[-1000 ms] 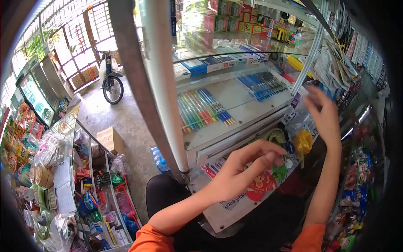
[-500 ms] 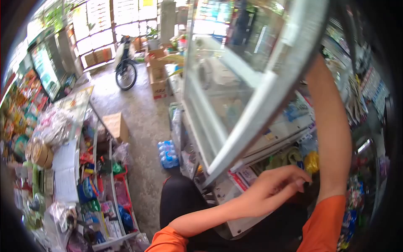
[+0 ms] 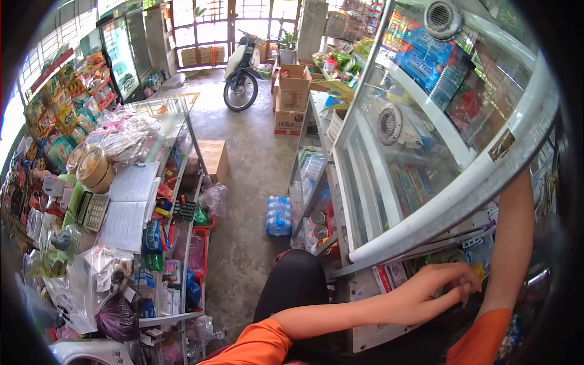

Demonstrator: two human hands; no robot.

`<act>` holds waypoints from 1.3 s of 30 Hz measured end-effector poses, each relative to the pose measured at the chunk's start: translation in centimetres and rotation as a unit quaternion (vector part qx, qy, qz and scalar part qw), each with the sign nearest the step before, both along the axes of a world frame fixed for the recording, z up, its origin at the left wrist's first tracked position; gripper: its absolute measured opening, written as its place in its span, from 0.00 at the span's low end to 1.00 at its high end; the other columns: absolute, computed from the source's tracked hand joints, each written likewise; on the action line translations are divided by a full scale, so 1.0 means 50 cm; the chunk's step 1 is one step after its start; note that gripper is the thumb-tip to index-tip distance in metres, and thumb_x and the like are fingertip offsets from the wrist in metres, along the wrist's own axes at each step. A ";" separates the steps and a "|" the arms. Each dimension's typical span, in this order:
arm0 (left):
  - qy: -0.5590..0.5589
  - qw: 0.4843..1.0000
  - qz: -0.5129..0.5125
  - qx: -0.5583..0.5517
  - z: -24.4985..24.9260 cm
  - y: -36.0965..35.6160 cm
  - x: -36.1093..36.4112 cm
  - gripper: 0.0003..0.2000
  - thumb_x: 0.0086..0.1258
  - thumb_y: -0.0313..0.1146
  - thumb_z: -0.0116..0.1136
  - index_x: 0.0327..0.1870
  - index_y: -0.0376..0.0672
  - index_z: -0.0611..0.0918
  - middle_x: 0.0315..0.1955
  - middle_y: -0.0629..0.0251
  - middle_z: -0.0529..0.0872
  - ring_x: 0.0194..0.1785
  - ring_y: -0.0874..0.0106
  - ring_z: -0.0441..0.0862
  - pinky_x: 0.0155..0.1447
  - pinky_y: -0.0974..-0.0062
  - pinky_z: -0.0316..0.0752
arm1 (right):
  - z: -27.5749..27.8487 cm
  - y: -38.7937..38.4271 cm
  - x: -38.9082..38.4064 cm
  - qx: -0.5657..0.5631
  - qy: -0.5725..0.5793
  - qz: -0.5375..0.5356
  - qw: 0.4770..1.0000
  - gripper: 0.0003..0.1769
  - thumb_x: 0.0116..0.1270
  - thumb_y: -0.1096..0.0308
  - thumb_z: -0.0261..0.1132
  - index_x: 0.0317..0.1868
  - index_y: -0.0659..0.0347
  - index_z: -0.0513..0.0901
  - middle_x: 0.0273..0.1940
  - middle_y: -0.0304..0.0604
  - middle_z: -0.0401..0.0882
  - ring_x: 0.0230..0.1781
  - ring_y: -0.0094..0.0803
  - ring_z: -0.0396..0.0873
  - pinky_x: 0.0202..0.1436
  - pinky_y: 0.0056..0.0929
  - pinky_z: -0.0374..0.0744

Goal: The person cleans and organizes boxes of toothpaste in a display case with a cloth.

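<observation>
My left hand [image 3: 435, 293] hovers over the lower shelf in front of me, fingers loosely curled and a gap between thumb and fingertips. Nothing shows in it. Small red-and-white boxes [image 3: 389, 277] lie just beyond the wrist, and a bit of yellow plastic is close to the fingers. My right forearm [image 3: 514, 237] reaches upward behind the pale frame [image 3: 453, 210] of a glass display case, which hides the right hand. Behind the glass are blue boxes [image 3: 420, 58] and a round grey grille [image 3: 390, 123].
On the left counter sit an open notebook [image 3: 126, 207], a calculator [image 3: 95, 211] and plastic bags. A water-bottle pack [image 3: 279, 216] stands on the floor. Farther off are cartons [image 3: 289, 121] and a motorbike [image 3: 241, 76].
The view has swung left, so the case and both arms sit farther right in it. My left hand remains loosely curled above the shelf; the right arm still reaches behind the frame.
</observation>
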State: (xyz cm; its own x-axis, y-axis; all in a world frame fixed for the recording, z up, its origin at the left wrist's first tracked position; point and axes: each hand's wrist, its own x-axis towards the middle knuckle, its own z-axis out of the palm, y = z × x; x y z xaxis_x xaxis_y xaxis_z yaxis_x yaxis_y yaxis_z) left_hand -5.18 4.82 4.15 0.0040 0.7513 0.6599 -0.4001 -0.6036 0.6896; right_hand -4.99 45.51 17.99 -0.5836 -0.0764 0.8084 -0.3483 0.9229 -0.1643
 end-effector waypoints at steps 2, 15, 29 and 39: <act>-0.017 0.998 0.045 0.049 -0.017 0.016 0.018 0.11 0.83 0.32 0.49 0.54 0.36 0.81 0.35 0.63 0.84 0.36 0.76 0.81 0.36 0.75 0.73 | 0.024 0.057 -0.004 -0.003 -0.002 0.007 1.000 0.27 0.81 0.52 0.59 0.66 0.66 0.79 0.51 0.50 0.86 0.51 0.34 0.83 0.56 0.35 0.81; -0.006 0.997 0.046 0.061 -0.016 0.015 0.025 0.12 0.83 0.34 0.49 0.53 0.37 0.81 0.33 0.64 0.84 0.36 0.75 0.81 0.36 0.75 0.73 | 0.008 -0.072 0.013 -0.021 -0.013 -0.018 1.000 0.27 0.81 0.51 0.59 0.66 0.66 0.79 0.51 0.51 0.86 0.51 0.36 0.84 0.56 0.36 0.81; 0.016 0.997 0.048 0.053 -0.009 0.013 0.043 0.12 0.83 0.35 0.50 0.54 0.37 0.81 0.32 0.64 0.84 0.35 0.76 0.81 0.34 0.75 0.71 | 0.038 -0.201 -0.018 -0.040 -0.016 -0.051 0.998 0.27 0.80 0.51 0.59 0.66 0.66 0.79 0.51 0.52 0.86 0.51 0.38 0.84 0.57 0.38 0.81; 0.027 0.996 0.063 0.053 -0.012 0.016 0.050 0.11 0.83 0.34 0.51 0.54 0.37 0.81 0.32 0.64 0.84 0.35 0.76 0.80 0.34 0.76 0.71 | 0.060 -0.225 -0.029 -0.059 -0.023 -0.069 0.996 0.28 0.80 0.51 0.60 0.66 0.66 0.79 0.51 0.53 0.86 0.52 0.39 0.85 0.57 0.39 0.81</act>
